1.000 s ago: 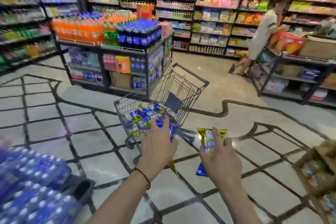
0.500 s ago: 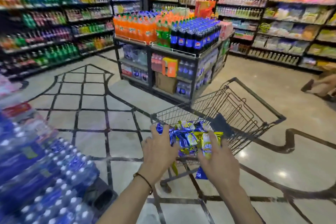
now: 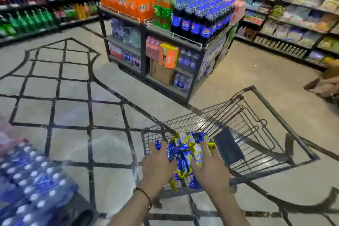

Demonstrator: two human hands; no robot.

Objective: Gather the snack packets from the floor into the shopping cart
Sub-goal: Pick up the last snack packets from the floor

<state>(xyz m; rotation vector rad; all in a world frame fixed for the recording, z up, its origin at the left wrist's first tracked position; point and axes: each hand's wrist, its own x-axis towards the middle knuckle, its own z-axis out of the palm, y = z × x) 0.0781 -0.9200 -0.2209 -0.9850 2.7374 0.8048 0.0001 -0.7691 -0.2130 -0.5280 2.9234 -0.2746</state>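
A wire shopping cart [image 3: 256, 130] stands on the tiled floor just in front of me, holding a heap of blue and gold snack packets [image 3: 185, 145]. My left hand [image 3: 158, 168] grips blue packets over the cart's near left corner. My right hand [image 3: 209, 169] holds a gold and blue packet over the cart's near edge, with more packets hanging below between my two hands. A dark flap [image 3: 228, 147] stands inside the basket to the right of the heap.
A shelf island [image 3: 165, 42] loaded with orange, green and cola bottles stands beyond the cart. Shrink-wrapped water bottle packs [image 3: 31, 185] fill the lower left. Stocked shelves line the back and both sides. Another person's feet [image 3: 322, 86] show at the right edge.
I have come closer to the cart. Both hands have moved forward with their packets, from short of the cart to over its near edge and the heap.
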